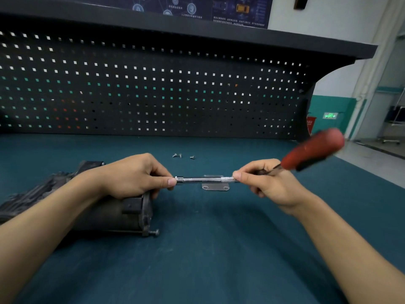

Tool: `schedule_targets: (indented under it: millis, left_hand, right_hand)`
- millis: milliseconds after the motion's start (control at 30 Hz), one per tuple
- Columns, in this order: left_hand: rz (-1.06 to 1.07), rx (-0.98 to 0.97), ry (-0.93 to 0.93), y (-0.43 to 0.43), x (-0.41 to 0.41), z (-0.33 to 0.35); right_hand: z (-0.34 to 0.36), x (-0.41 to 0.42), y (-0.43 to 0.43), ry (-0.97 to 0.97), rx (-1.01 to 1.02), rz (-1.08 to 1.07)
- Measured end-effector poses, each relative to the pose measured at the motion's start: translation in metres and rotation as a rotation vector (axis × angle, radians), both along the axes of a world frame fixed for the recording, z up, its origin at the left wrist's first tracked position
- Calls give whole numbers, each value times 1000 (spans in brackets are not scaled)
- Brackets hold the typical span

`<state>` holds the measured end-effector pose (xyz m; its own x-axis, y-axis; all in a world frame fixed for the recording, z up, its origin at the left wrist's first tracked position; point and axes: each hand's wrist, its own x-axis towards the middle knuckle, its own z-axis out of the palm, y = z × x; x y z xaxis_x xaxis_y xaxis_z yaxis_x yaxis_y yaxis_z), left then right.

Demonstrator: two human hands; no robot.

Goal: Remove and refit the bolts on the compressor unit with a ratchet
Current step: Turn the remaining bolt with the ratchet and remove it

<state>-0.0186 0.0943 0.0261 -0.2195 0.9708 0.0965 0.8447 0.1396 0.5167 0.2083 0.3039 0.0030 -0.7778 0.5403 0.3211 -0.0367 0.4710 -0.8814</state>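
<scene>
Pinching knurled chrome rod (203,179): left hand (133,176), right hand (270,183).

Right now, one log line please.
left hand: pinches socket | right hand: holds ratchet | bolts: three loose on mat | compressor unit: lying left

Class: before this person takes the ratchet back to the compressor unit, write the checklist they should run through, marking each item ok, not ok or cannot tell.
1. Grip on the tool: the right hand grips the ratchet at its knurled end. Ok.
2. Tip fitted: the left hand pinches the tip and covers it. Cannot tell.
3. Bolts to hand: three loose bolts lie together on the mat beyond the ratchet. Ok.
4. Compressor unit steadied: it lies on the mat partly behind the left forearm, and neither hand grips it. Not ok.
5. Long bolt at its near end: it sticks out, not seated. Not ok.
</scene>
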Motion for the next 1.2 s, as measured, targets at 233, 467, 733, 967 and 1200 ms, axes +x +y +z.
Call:
schedule_targets:
  millis: [233, 467, 733, 967, 1200]
  left_hand:
    - [-14, 13, -3, 0, 0, 0]
    - [-24, 18, 0, 0, 0, 0]
    - [-10, 23, 6, 0, 0, 0]
    - [-32, 8, 18, -2, 2, 1]
    - [9, -5, 9, -3, 4, 2]
  right_hand:
    - [8, -3, -9, -145, -427, -91]
    - [11, 1, -4, -247, -765, -16]
    - [8, -2, 3, -144, -976, 54]
    - [4, 3, 3, -73, -499, 35]
    - [0, 4, 11, 70, 74, 12]
